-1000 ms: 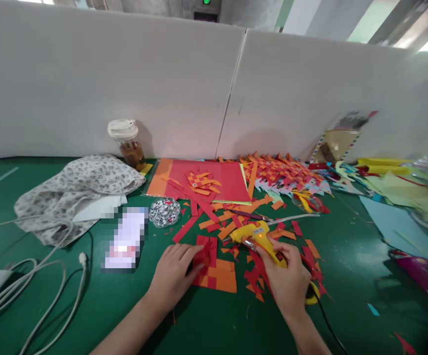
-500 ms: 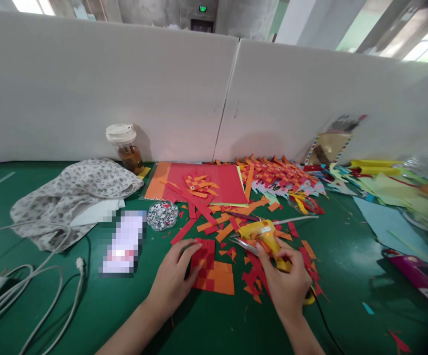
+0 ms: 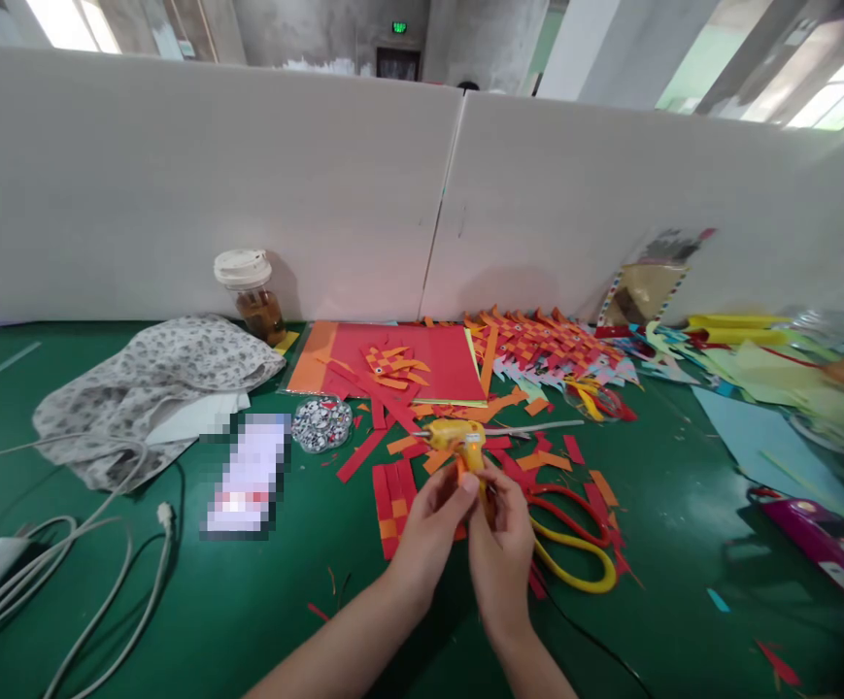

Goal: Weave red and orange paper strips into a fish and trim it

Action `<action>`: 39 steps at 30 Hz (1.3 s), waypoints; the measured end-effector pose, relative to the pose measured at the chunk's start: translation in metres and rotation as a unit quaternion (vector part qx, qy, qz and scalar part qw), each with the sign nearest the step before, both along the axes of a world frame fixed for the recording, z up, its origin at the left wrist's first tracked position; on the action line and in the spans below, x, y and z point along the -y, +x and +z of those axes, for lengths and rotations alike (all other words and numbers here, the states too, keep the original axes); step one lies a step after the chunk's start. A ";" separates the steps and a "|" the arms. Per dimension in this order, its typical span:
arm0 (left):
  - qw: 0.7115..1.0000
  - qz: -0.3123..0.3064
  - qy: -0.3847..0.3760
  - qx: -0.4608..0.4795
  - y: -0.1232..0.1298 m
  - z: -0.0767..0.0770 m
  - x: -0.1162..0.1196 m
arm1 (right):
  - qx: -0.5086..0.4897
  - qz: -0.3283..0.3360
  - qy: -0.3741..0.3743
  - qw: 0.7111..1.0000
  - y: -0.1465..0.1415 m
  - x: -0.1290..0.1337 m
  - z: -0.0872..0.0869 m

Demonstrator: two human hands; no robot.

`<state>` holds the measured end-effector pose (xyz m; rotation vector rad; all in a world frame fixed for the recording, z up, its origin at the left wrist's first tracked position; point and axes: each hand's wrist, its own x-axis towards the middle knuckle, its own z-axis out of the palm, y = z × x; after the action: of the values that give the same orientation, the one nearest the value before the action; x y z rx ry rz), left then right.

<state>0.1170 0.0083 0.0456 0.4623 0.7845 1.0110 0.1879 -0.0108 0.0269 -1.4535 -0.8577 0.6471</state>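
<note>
A: Hands?
B: Both on the glue gun. Right hand wrapped round the grip. Left hand closed on the front of the same grip, thumb over the orange trigger area; its fingertips are hidden, so can't tell if it pinches anything else.
A: Gun pose?
B: Barrel crosswise over the bench, nozzle to the person's left, glue stick out the back to the right. Grip drops toward the person.
A: Woven paper?
B: The red-orange woven sheet is flat on the green table, left of the gun's grip and closer to the person than the nozzle. Red strips run away from the person. Left hand is nearer, just beside it and covering part. Nozzle points past its far edge, not at it.
A: Any text?
B: Pale label on the gun body, too small to read. Phone screen blocked out. Green sign on the far wall, lit, not legible. No brand readable.
</note>
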 end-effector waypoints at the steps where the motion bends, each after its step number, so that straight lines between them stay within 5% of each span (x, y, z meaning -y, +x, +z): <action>1: 0.999 0.016 -0.027 0.012 0.001 0.001 -0.002 | 0.001 0.013 -0.006 1.000 -0.003 0.003 0.000; 6: 0.992 0.113 -0.060 -0.013 -0.007 -0.001 -0.004 | -0.035 0.099 -0.018 0.994 -0.010 0.015 0.003; 9: 0.989 0.136 -0.034 -0.046 -0.013 -0.006 -0.005 | -0.109 0.014 0.016 0.994 0.003 0.011 0.007; 11: 0.991 0.125 -0.020 -0.050 -0.016 -0.008 -0.005 | -0.176 -0.035 0.027 0.983 0.018 0.003 0.009; 14: 0.995 0.088 0.002 -0.037 -0.018 -0.010 -0.002 | -0.236 0.010 0.045 0.971 0.041 -0.009 0.013; 18: 0.999 0.030 0.014 -0.040 -0.016 -0.012 0.005 | -0.217 -0.014 0.091 0.972 0.055 -0.016 0.018; 22: 0.999 0.035 0.018 -0.017 -0.014 -0.010 0.011 | -0.205 -0.048 0.112 0.971 0.057 -0.018 0.019; 29: 1.000 0.005 0.012 -0.022 -0.011 -0.008 0.013 | -0.232 -0.070 0.079 0.967 0.059 -0.019 0.018; 32: 0.999 0.036 0.018 -0.032 -0.005 -0.009 0.013 | -0.186 -0.002 0.020 0.982 0.047 -0.010 0.016; 35: 0.996 0.047 0.060 -0.048 0.001 -0.009 0.011 | -0.131 0.090 -0.074 0.985 0.030 0.001 0.013; 39: 0.975 0.020 0.157 -0.153 0.001 -0.010 0.011 | -0.079 0.070 -0.103 0.989 0.023 0.009 0.014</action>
<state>0.1183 -0.0029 0.0353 0.8946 0.9136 1.1210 0.2107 -0.0201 0.0406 -1.5111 -0.7918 0.9681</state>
